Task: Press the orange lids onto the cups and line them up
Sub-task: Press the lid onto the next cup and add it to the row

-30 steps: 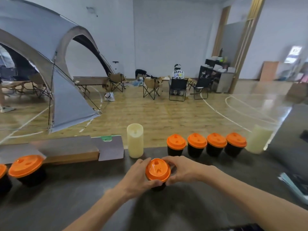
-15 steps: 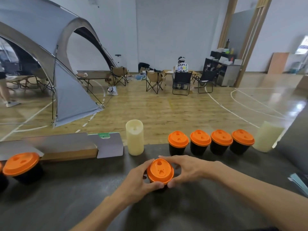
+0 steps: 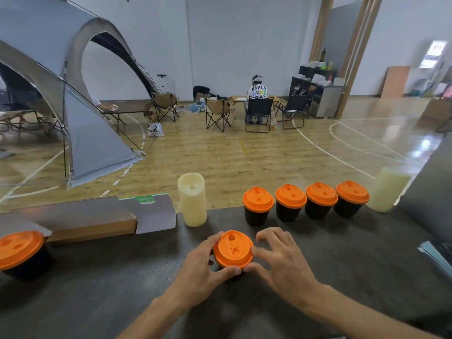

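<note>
My left hand grips the orange lid at its rim, right hand just touching it with fingers loosely curled, cup underneath on the table; uneven press likely tilts the lid or tips the cup.

grey tent, folding chairs, cream candle

My hands — left and right — are bare, no gloves, rings or watch, and both forearms show uncovered, without sleeves.
</note>
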Tool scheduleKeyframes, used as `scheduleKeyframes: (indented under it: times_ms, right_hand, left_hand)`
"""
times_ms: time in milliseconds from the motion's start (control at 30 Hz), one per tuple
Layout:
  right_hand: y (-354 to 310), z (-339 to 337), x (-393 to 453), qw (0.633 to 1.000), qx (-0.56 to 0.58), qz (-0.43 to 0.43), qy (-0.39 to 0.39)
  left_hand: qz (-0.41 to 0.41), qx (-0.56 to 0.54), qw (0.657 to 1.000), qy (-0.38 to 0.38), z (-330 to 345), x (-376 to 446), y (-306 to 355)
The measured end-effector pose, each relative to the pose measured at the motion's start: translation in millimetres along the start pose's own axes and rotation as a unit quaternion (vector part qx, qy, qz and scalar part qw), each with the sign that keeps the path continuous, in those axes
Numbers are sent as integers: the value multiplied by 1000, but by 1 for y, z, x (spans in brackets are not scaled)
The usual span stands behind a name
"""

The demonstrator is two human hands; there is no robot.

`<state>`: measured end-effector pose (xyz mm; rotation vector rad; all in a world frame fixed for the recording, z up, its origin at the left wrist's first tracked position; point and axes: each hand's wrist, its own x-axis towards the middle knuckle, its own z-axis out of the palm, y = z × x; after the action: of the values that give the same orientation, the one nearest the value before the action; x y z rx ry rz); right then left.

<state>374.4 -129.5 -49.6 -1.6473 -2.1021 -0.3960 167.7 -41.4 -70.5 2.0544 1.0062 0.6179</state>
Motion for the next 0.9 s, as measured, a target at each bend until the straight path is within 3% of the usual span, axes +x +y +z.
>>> scheduleKeyframes:
  times_ms: [167,333,467,533,700,900]
  right_hand:
    - [-10,1,0,995,-6,-101,4]
    - [-14,-3,0,992,79,-91,-31]
    - [4,-21,8,986,21,-139,-95]
    - [15,-30,22,984,-48,-115,-129]
    - [38,-27,47,939,-87,-50,-330]
    - [36,-15,54,917,-84,-49,-386]
  left_hand:
    - [5,-5,1000,-1,-2,1,3]
    - [8,-17,1000,-10,-5,3,3]
    - [4,-10,1000,-16,-6,3,2]
    - [-1,-7,1000,-19,-6,3,2]
    - [5,44,999,-10,-4,1,-2]
    - [-25,9,1000,-11,9,-2,8]
